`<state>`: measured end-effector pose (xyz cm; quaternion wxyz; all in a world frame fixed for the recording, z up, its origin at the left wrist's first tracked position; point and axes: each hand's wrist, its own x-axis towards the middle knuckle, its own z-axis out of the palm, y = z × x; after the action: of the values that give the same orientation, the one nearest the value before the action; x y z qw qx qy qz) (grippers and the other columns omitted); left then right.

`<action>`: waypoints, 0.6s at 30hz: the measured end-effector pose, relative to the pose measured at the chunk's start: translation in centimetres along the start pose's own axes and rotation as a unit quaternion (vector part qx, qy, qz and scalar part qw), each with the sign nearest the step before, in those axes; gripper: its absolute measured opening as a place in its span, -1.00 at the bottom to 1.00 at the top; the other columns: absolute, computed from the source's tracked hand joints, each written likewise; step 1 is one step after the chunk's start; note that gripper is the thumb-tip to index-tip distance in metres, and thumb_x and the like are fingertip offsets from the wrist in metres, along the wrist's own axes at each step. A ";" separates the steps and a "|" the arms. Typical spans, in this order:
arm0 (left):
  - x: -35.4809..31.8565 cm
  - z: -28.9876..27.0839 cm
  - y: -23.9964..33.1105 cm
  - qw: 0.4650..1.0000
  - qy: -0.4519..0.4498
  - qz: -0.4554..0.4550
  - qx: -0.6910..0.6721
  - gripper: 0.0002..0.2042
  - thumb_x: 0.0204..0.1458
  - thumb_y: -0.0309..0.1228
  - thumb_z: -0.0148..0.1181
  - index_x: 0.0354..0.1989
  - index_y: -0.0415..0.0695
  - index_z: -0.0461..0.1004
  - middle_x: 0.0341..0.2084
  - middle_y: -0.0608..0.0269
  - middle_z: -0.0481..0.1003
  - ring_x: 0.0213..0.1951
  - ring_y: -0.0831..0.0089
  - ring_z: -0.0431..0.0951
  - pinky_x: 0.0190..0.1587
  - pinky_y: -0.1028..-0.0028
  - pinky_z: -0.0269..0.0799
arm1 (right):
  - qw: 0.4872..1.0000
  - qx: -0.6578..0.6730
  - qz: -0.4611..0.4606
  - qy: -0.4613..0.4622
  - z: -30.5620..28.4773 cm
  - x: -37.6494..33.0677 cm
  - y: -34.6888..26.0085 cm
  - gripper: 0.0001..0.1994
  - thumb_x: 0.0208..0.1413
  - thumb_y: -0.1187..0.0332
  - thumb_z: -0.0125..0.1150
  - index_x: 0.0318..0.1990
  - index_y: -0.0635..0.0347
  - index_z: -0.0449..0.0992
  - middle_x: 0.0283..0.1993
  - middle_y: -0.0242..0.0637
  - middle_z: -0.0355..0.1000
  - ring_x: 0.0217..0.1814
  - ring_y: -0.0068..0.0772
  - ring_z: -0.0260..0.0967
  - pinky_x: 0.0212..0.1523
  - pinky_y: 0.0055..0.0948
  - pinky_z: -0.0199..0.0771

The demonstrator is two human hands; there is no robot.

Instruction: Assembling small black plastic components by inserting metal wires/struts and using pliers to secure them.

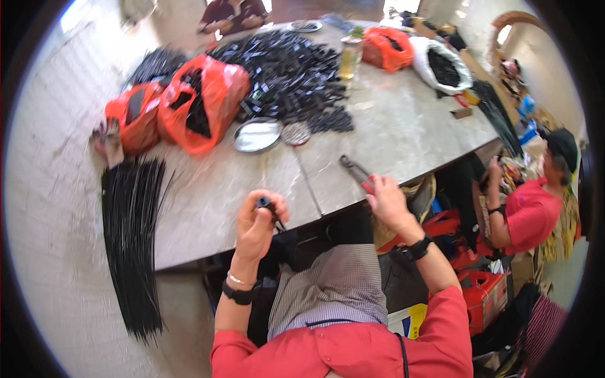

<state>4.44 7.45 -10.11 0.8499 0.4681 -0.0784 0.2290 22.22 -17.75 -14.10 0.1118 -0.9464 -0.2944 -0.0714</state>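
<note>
My left hand (257, 220) is closed around a small black part (265, 203) with a round end, held just off the table's front edge. Its exact kind is hard to make out. In my right hand (389, 205) are pincers (357, 171) with red grips, their dark metal head pointing away to the left over the tabletop. Beyond my hands sit a round metal dish (257, 143) with something white in it and a smaller round dish (296, 133) of tiny parts. A large heap of black pieces (283, 75) spreads behind them.
Red plastic bags (217, 88) stand left of the heap. A bundle of long black strips (129, 239) hangs over the table's left edge. A glass jar (348, 58) and a white sack (432, 72) stand far right. Co-workers sit opposite and at the right (532, 211).
</note>
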 end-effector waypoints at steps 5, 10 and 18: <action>-0.7 -0.6 1.0 0.999 -0.029 0.002 0.046 -0.62 0.14 -0.11 0.11 -0.08 -0.18 0.31 -0.58 0.31 0.26 -0.52 0.52 0.23 -0.44 0.51 0.18 | 0.991 0.095 -0.090 0.008 -3.8 7.0 -3.4 -0.69 0.02 0.31 0.22 -0.09 0.23 0.47 -0.14 -0.04 0.41 -0.06 0.04 0.36 -0.08 -0.18 0.41; -1.3 -0.2 -0.7 1.000 0.011 0.004 0.027 -0.68 0.24 -0.22 0.00 -0.11 -0.28 0.35 -0.62 0.33 0.29 -0.61 0.63 0.18 -0.55 0.59 0.08 | 0.968 0.198 -0.148 -0.043 -1.2 16.6 -8.1 -0.86 0.00 0.43 0.15 -0.30 0.25 0.55 -0.35 -0.08 0.51 -0.26 -0.07 0.49 -0.23 -0.26 0.47; -3.7 -0.8 -0.5 0.999 0.020 -0.007 -0.031 -0.56 0.14 -0.06 0.12 -0.18 -0.30 0.38 -0.66 0.27 0.30 -0.62 0.57 0.22 -0.56 0.53 0.12 | 0.987 -0.002 -0.154 -0.053 7.2 21.6 -12.5 -0.91 -0.20 0.50 0.20 -0.47 0.22 0.59 -0.30 -0.04 0.53 -0.22 -0.04 0.54 -0.24 -0.19 0.57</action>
<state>1.36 6.71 -12.25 0.8669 0.4376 -0.0649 0.2298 33.22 5.76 -14.56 0.0817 -0.8926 -0.4418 -0.0384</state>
